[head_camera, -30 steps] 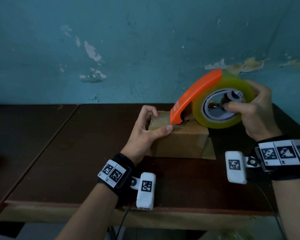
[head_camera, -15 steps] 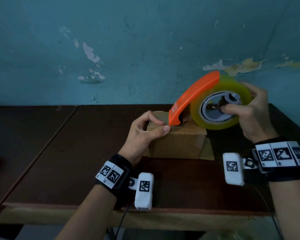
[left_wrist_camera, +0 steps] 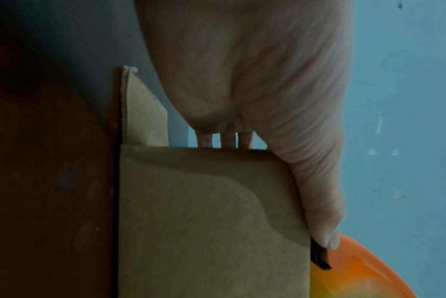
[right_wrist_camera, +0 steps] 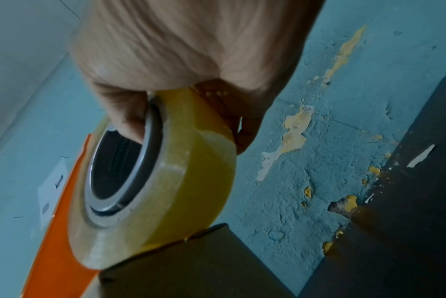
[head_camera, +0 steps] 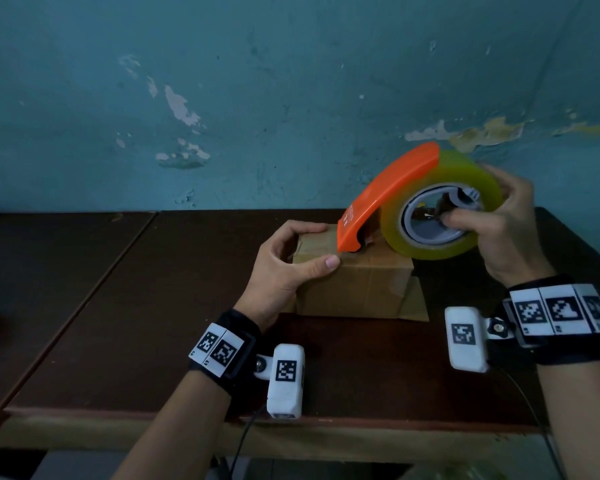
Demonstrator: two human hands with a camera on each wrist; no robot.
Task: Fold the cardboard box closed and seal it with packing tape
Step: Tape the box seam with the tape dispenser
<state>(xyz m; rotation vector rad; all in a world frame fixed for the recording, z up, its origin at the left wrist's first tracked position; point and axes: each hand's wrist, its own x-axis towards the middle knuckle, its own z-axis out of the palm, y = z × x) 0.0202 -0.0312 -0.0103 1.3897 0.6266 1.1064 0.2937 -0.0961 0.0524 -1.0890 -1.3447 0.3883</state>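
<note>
A small brown cardboard box stands on the dark wooden table, flaps folded down on top. My left hand grips its left end, thumb along the near top edge, fingers over the far side. My right hand holds a tape dispenser with an orange guard and a yellowish tape roll, thumb hooked into the grey core. The guard's tip touches the box top just right of my left thumb. The roll rests against the box.
A peeling teal wall rises right behind the table. A loose cardboard flap sticks out at the box's lower right. The table's front edge runs near my wrists, and a seam divides the tabletop on the left.
The dispenser has dropped slightly and shifted left, its orange tip settling onto the box top. My left hand stays on the box, its fingers a little more arched over the far edge.
</note>
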